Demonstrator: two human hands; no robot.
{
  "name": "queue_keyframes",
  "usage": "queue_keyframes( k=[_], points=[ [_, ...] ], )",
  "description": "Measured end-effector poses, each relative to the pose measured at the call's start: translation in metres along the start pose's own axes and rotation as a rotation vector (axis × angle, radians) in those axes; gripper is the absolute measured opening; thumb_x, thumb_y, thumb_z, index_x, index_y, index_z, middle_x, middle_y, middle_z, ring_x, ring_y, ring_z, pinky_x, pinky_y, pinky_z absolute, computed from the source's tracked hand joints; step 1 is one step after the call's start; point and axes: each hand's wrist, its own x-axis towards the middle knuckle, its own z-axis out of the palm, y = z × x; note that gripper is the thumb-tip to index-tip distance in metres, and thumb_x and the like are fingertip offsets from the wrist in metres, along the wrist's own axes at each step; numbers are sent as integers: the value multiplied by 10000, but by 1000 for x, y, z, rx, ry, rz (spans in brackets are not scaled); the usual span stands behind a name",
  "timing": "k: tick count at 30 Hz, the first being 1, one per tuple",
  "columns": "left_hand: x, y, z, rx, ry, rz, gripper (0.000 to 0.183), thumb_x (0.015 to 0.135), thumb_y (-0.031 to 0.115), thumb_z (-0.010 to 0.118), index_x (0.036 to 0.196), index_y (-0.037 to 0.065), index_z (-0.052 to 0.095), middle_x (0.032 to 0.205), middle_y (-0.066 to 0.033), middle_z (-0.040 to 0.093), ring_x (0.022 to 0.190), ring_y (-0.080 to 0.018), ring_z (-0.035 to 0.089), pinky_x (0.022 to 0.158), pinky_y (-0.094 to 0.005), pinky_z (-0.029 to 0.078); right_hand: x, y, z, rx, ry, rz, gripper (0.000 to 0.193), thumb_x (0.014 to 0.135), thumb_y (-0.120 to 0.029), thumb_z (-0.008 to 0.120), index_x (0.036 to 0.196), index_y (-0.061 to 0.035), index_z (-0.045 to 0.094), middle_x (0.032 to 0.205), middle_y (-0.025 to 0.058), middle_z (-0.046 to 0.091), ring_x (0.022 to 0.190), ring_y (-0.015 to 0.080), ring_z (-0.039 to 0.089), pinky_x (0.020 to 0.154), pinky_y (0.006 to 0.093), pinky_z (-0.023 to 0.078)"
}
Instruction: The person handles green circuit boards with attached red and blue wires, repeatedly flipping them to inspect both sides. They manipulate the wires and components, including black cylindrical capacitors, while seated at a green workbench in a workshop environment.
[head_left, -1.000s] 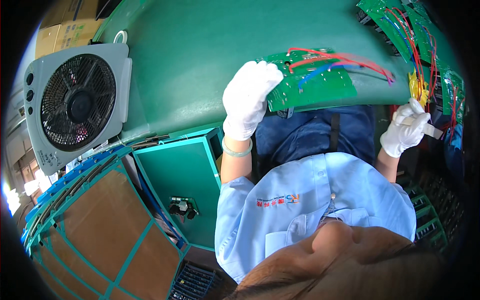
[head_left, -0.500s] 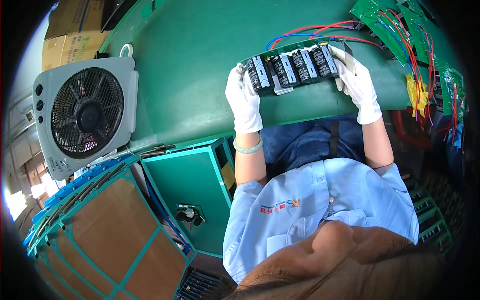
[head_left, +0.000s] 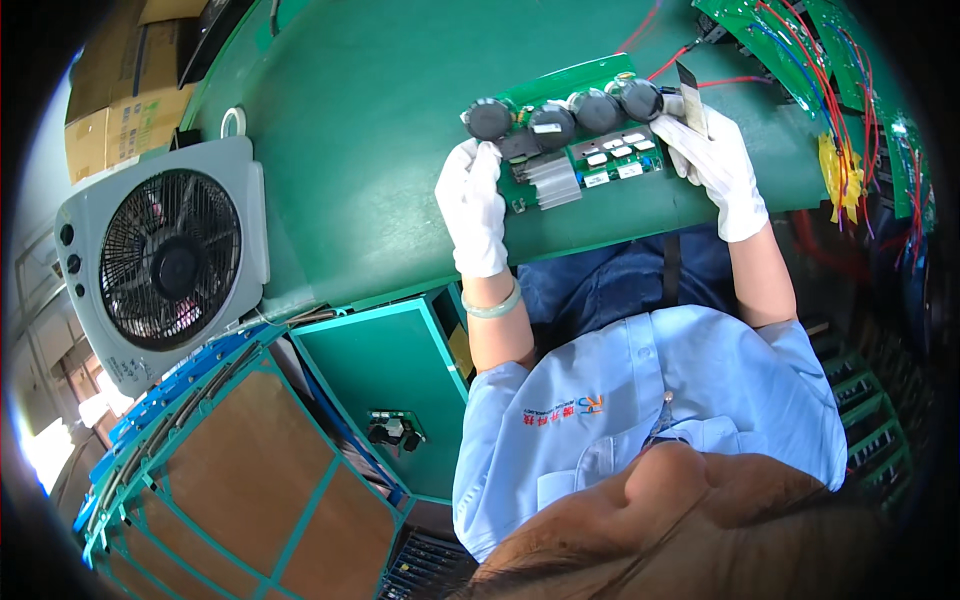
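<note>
A green circuit board (head_left: 575,75) faces me over the green bench, with several round black capacitors (head_left: 596,110) in a row along it. Below them sit a finned silver heat sink (head_left: 553,181) and small white parts. My left hand (head_left: 472,205), in a white glove, is closed on the board's left edge. My right hand (head_left: 715,170), also gloved, has its fingertips at the right edge and grips a flat blade-like tool (head_left: 690,98) with a dark slanted tip. Whether the board rests on the bench or is held just above it, I cannot tell.
A grey box fan (head_left: 178,262) stands at the left, with cardboard boxes (head_left: 120,135) behind it. At the right lie several green boards (head_left: 765,55) with red and blue wires, and yellow tape (head_left: 840,175). A small board (head_left: 395,430) is on a green cabinet surface below.
My hands have turned the board, so the capacitors now show their round ends and the parts below them are visible. The red and blue wires behind it are now mostly hidden.
</note>
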Motion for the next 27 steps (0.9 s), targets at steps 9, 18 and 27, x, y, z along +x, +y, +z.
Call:
queue_keyframes(
  k=[9, 18, 27],
  points=[
    [13, -19, -20, -218, -118, -15, 201, 942, 81, 635, 1063, -79, 641, 978, -62, 680, 809, -79, 590, 713, -206, 445, -5, -5, -4, 52, -72, -25, 396, 906, -222, 718, 1233, -4, 667, 692, -31, 565, 524, 21, 440, 450, 198, 305],
    [-5, 1, -13, -278, -271, -142, 219, 961, 184, 598, 1044, -18, 597, 829, 2, 557, 643, -61, 512, 560, -202, 436, -3, -3, -7, 126, -75, 18, 410, 898, -263, 724, 1231, -29, 675, 724, -31, 590, 499, 23, 441, 431, 195, 290],
    [-1, -6, -19, -254, -289, -152, 407, 976, 360, 581, 1159, -3, 589, 892, -141, 675, 585, -145, 612, 427, -229, 456, -2, 2, -4, 22, -44, -3, 405, 909, -312, 696, 1224, -58, 685, 634, -38, 547, 491, 15, 438, 426, 195, 284]
  ],
)
